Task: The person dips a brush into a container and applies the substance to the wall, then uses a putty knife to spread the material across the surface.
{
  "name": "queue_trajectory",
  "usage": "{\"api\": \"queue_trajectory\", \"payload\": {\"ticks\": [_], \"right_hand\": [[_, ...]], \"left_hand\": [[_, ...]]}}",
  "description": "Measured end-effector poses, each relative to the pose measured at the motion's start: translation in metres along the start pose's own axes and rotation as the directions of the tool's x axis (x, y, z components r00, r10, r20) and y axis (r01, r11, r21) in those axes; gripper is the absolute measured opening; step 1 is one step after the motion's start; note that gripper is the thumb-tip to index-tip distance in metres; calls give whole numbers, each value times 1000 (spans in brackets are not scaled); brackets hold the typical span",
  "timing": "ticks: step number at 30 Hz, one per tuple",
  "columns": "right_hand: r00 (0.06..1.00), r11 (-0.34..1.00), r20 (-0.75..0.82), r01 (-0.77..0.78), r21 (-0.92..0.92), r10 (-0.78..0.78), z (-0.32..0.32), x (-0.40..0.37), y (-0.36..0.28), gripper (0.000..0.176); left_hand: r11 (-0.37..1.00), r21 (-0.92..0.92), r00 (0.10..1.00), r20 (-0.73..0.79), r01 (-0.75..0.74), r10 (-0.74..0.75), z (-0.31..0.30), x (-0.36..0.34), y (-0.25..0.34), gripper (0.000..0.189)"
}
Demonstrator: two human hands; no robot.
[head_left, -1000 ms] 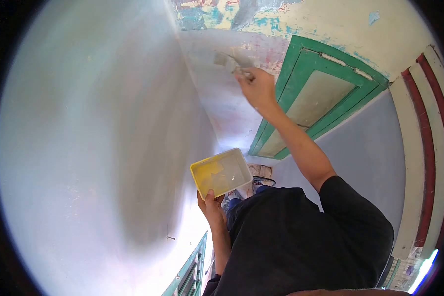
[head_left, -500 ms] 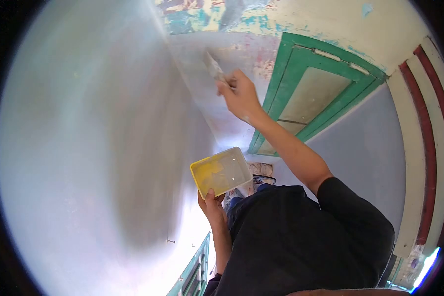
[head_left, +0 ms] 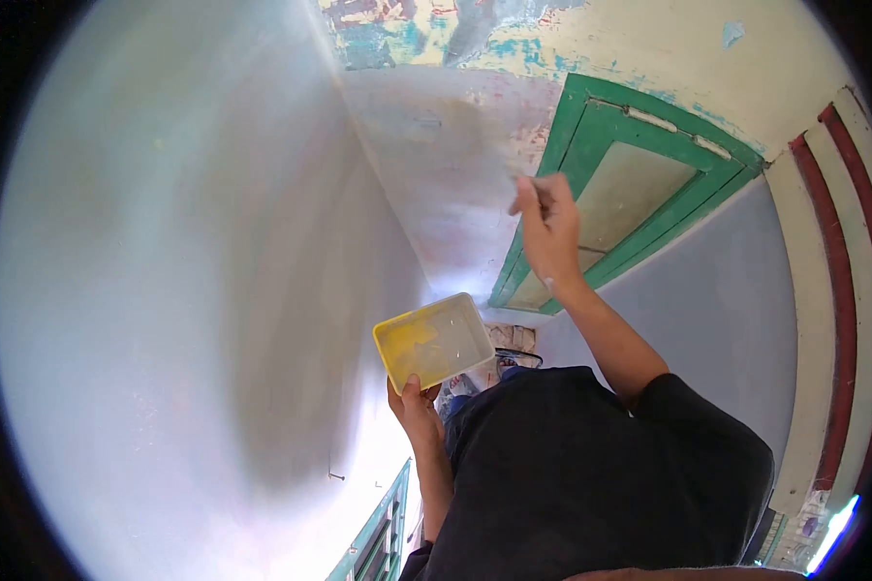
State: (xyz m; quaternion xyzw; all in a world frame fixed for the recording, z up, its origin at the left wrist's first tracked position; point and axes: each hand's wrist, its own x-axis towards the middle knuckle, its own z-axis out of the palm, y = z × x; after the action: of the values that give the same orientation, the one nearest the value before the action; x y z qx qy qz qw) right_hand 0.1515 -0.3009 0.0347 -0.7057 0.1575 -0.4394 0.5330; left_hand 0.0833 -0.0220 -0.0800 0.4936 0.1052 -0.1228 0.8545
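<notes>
My left hand (head_left: 415,405) grips the near edge of a yellow rectangular tray (head_left: 434,340) smeared with pale filler, held level in front of my chest. My right hand (head_left: 549,228) is raised beside the green door frame (head_left: 572,145), fingers closed on a putty knife (head_left: 531,183) whose blade shows only edge-on at my fingertips. The hand hangs just off the pale grey wall (head_left: 446,184), next to the freshly skimmed patch.
Peeling multicoloured paint (head_left: 407,34) runs along the wall's top. The green panelled door (head_left: 630,194) stands to the right, red and cream stripes (head_left: 833,290) beyond it. A smooth grey wall (head_left: 194,290) fills the left, with another green frame (head_left: 378,533) low down.
My right hand has swung from the wall's upper corner down and right toward the green door frame, taking the putty knife off the surface. The tray has stayed still.
</notes>
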Motion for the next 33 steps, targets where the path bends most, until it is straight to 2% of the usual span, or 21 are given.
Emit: {"api": "queue_trajectory", "payload": {"ticks": [2, 3, 5, 9, 11, 12, 14, 15, 17, 20, 21, 23, 25, 28, 31, 33], "right_hand": [[981, 961, 70, 190, -200, -179, 19, 11, -17, 28], [983, 961, 60, 184, -205, -175, 29, 20, -24, 28], [900, 806, 234, 434, -403, -367, 43, 43, -31, 30], [921, 743, 263, 387, -546, -286, 40, 78, -17, 27], [959, 809, 188, 279, -518, -210, 18, 84, -18, 25], [960, 807, 190, 276, -522, -206, 7, 83, -16, 25], [983, 870, 72, 185, -456, -172, -14, 73, -14, 29], [983, 870, 73, 182, -457, -167, -24, 67, -12, 29], [998, 828, -55, 6, -560, -45, -38, 49, -11, 32], [993, 855, -113, -68, -514, 11, -41, 15, -14, 34], [994, 856, -112, -64, -512, 8, -36, 18, -15, 34], [996, 880, 80, 73, -469, -40, -17, 17, -20, 33], [979, 903, 172, 168, -396, -107, 11, 37, -37, 33], [964, 874, 226, 228, -430, -140, 38, 68, -28, 38], [967, 856, 175, 248, -454, -187, 15, 80, -14, 35], [982, 869, 124, 183, -461, -141, -15, 71, -13, 33]], "left_hand": [[1000, 19, 1000, 12, 21, -21, -1, -1, -1, 48], [1000, 11, 1000, 14, 18, -18, 4, 0, -1, 49], [1000, 3, 999, 26, 19, -19, 10, 3, -2, 49], [999, -2, 996, 81, 39, -39, 19, 9, -3, 50], [999, -9, 995, 88, 47, -46, 23, 12, -4, 50], [999, -8, 996, 76, 52, -52, 24, 13, -4, 51], [998, -5, 996, 62, 60, -60, 24, 15, -5, 51], [998, 0, 996, 61, 65, -65, 24, 16, -5, 52], [998, 4, 996, 60, 64, -64, 21, 18, -5, 52], [999, 0, 997, 54, 49, -49, 19, 22, -7, 53], [999, -2, 997, 64, 48, -48, 19, 22, -8, 52], [998, 11, 995, 84, 54, -54, 20, 23, -8, 52], [998, 27, 995, 76, 58, -60, 27, 25, -8, 53], [998, 40, 990, 126, 53, -57, 35, 28, -6, 51], [998, -1, 988, 142, 61, -61, 36, 29, -7, 50], [998, 4, 991, 115, 66, -66, 32, 30, -9, 50]]}}
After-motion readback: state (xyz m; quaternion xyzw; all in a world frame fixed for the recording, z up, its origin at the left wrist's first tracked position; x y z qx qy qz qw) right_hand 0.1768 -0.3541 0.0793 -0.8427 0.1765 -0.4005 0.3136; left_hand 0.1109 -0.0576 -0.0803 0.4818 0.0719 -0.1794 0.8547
